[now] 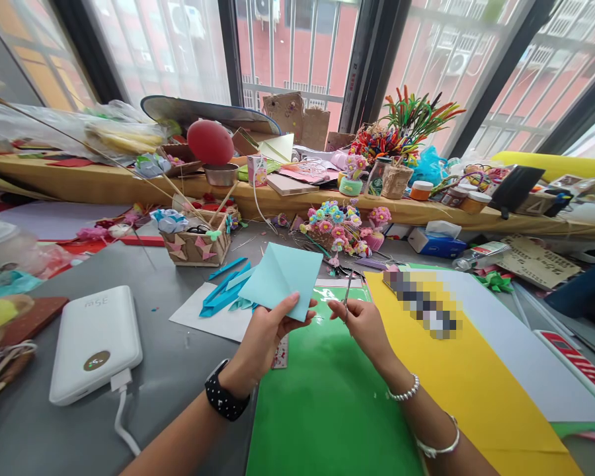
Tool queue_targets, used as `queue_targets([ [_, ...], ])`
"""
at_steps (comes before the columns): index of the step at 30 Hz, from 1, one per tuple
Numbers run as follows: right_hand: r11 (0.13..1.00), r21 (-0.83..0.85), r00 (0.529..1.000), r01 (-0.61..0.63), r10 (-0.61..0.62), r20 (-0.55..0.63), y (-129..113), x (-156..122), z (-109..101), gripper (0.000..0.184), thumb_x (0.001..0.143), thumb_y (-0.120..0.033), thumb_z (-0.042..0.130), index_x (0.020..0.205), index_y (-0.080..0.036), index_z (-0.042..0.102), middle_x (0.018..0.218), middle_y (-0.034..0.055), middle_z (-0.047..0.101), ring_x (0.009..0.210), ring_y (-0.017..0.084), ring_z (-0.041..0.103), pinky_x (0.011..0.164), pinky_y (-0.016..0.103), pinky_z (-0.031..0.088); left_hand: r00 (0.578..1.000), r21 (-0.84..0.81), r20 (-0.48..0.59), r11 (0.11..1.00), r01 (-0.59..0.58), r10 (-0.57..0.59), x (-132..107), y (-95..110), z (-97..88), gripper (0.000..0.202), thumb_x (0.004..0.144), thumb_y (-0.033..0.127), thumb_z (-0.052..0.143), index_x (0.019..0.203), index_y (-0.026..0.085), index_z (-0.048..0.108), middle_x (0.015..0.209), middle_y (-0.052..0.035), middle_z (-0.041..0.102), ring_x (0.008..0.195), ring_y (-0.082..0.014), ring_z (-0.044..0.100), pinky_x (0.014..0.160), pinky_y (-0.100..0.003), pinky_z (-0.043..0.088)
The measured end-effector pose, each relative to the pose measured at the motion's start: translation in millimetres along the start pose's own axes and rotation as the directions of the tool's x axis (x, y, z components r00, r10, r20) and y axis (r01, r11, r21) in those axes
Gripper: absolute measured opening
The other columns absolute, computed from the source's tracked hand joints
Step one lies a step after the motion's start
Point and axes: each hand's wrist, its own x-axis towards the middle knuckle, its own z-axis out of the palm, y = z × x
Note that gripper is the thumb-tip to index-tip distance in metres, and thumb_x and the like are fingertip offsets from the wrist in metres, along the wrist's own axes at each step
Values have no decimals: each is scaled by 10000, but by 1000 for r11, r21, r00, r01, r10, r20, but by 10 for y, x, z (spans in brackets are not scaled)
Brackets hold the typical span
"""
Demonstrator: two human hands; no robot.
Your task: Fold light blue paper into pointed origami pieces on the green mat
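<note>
Bare forearms (pixel 173 439) come first, angled inward over a glossy green sheet (pixel 337 410) on the grey table (pixel 178 410). One wrist wears a black watch with white dots (pixel 227 396); the other arm has a silver bead bracelet (pixel 405 389) and a bangle (pixel 441 439) further back.

The person's left hand (pixel 265 330) grips a light-blue square of paper (pixel 292 277) by its near corner, thumb on top and fingers beneath, holding it up just past the green sheet's far left part. A crease shows on the paper. Just beside it, the right hand (pixel 369 327) is curled around a small pair of scissors (pixel 348 294), whose metal tips point away from the person, apart from the paper.

Behind the held square, blue paper strips (pixel 223 297) lie on a white sheet (pixel 193 314). Off to the left I can see a white power bank (pixel 99 340) with its cable (pixel 122 416) plugged in. On the right a yellow sheet (pixel 476 390) spreads out. Beyond the hands stand a star-trimmed box (pixel 198 246), a bunch of fuzzy flowers (pixel 334 228) and a blue tissue box (pixel 435 244).
</note>
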Motion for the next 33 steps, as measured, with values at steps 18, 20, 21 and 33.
queue_targets([
  [18, 992, -94, 994, -85, 90, 54, 155, 71, -8, 124, 660, -301, 600, 675, -179, 615, 471, -17, 571, 373, 134, 523, 459, 265, 409, 992, 242, -74, 966, -84, 105, 169, -5, -161, 228, 549, 300, 700, 642, 103, 632, 637, -41, 636, 573, -115, 534, 577, -220, 418],
  [20, 995, -67, 996, -77, 80, 35, 128, 73, -21, 165, 677, -307, 586, 744, -160, 621, 494, -3, 585, 411, 144, 543, 484, 276, 427, 993, 274, -65, 958, -80, 102, 165, 4, -161, 214, 548, 302, 697, 610, 111, 622, 601, -26, 617, 556, -113, 522, 565, -221, 408],
  [21, 998, -29, 997, -59, 60, 40, 106, 71, -28, 193, 681, -320, 586, 769, -153, 620, 520, 7, 596, 453, 152, 560, 495, 276, 434, 994, 296, -57, 952, -74, 95, 160, 6, -159, 210, 552, 306, 692, 595, 114, 616, 582, -20, 606, 546, -113, 517, 555, -221, 403],
  [33, 857, 494, 985, -145, 77, 156, -67, -7, -2, 255, 671, -372, 608, 599, -132, 562, 534, 8, 601, 465, 97, 527, 470, 221, 418, 982, 493, 181, 859, -137, 53, 131, -96, -139, 214, 633, 346, 626, 666, 136, 652, 665, -48, 656, 632, -169, 570, 593, -250, 434],
])
